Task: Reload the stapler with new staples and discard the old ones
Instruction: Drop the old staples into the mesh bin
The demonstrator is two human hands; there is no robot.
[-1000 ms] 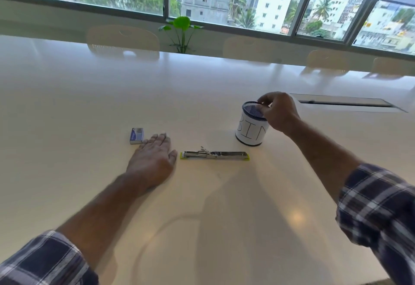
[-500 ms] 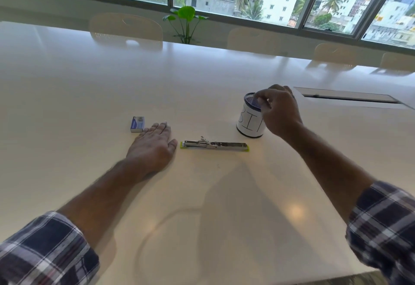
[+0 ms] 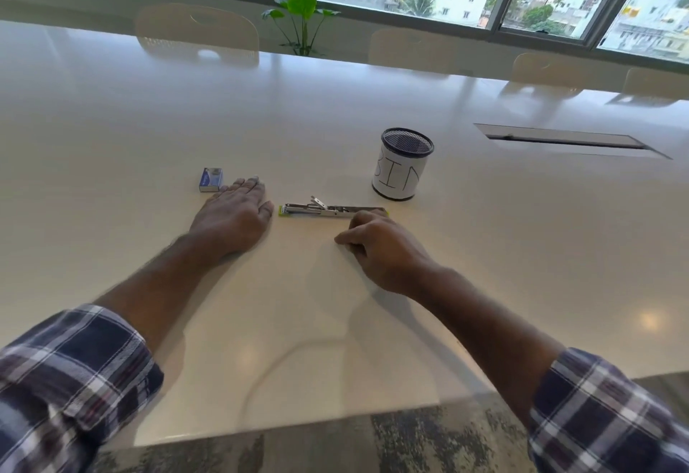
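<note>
A green and metal stapler (image 3: 328,209) lies opened out flat on the white table (image 3: 149,129). My right hand (image 3: 376,245) hovers just in front of its right end, fingers loosely curled, holding nothing that I can see. My left hand (image 3: 233,221) rests flat on the table to the left of the stapler. A small blue staple box (image 3: 211,179) sits just beyond the left hand's fingertips. A mesh cup labelled BIN (image 3: 402,168) stands behind the stapler's right end.
A cable slot (image 3: 566,139) is cut into the table at the right. Several pale chairs (image 3: 197,30) and a potted plant (image 3: 302,21) line the far edge under the windows. The table's near edge (image 3: 298,424) runs close to my body.
My right hand has left the top of the bin cup and come down toward me to the stapler's right end. The left hand stays flat in place.
</note>
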